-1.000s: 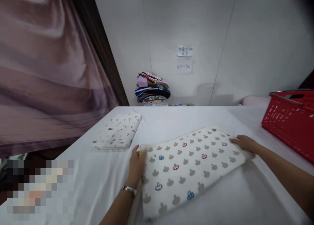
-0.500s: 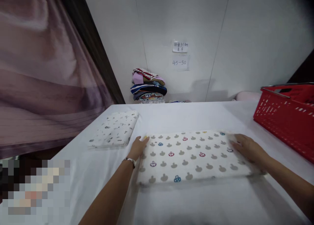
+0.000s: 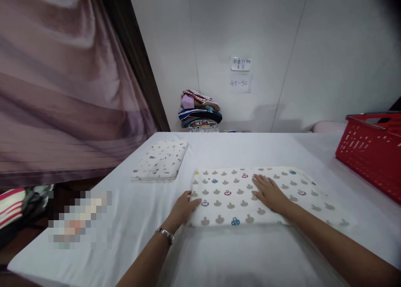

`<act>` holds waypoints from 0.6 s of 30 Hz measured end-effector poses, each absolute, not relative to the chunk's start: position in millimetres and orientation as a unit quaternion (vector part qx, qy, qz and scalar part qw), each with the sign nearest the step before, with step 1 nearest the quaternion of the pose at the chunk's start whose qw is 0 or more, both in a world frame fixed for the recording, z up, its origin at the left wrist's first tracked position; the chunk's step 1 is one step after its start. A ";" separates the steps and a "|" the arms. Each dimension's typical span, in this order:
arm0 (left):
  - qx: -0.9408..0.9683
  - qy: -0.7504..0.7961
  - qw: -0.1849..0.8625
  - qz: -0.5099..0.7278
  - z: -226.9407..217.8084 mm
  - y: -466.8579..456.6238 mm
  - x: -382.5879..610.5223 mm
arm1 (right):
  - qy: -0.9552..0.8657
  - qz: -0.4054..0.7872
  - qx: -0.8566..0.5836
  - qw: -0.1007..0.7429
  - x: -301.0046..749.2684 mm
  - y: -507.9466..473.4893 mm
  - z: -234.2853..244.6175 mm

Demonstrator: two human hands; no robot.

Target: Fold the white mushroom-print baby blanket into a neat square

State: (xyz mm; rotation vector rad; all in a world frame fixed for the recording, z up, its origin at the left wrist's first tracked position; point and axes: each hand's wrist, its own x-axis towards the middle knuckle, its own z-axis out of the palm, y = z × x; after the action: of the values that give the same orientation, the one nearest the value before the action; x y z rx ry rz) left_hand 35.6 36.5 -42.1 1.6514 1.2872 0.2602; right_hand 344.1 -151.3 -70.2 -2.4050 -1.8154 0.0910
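Note:
A white cloth with grey and coloured mushroom prints (image 3: 225, 201) lies folded into a long flat rectangle on the white-covered table (image 3: 250, 253). My right hand (image 3: 271, 195) rests flat on its top, right of the middle, with the fingers spread. At the cloth's left edge is my left hand (image 3: 183, 209), thumb over the border and a finger apart from it; the other fingers are partly hidden. A second folded white cloth (image 3: 161, 161), printed with small dark motifs, lies farther back on the left.
At the right stands a red plastic basket (image 3: 369, 149). Behind the table a pile of folded fabrics (image 3: 200, 111) is stacked by the wall, under paper notes (image 3: 240, 83). A pinkish curtain (image 3: 62, 90) hangs at the left. One patch at lower left is pixelated.
My right hand has moved left from the cloth's right end onto its upper surface. My left hand has slid nearer along the left edge. The view has shifted slightly left.

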 end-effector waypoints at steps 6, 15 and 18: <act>0.708 0.520 0.458 0.134 -47.1 36.7 34.0 | -0.621 0.055 -0.780 0.057 321.2 -171.1 -70.3; 0.710 0.508 0.461 0.157 -45.4 4.2 12.3 | -0.628 0.005 -0.774 0.082 301.7 -184.3 -89.7; 0.724 0.500 0.447 0.160 -47.2 -4.0 7.6 | -0.639 0.003 -0.765 0.083 295.2 -186.7 -91.7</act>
State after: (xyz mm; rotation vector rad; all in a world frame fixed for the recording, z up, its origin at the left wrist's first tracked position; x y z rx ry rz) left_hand 7.6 -4.0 -47.2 1.7924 1.2382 0.3971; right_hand 295.2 -186.7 -91.7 -2.2840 -1.9063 0.0086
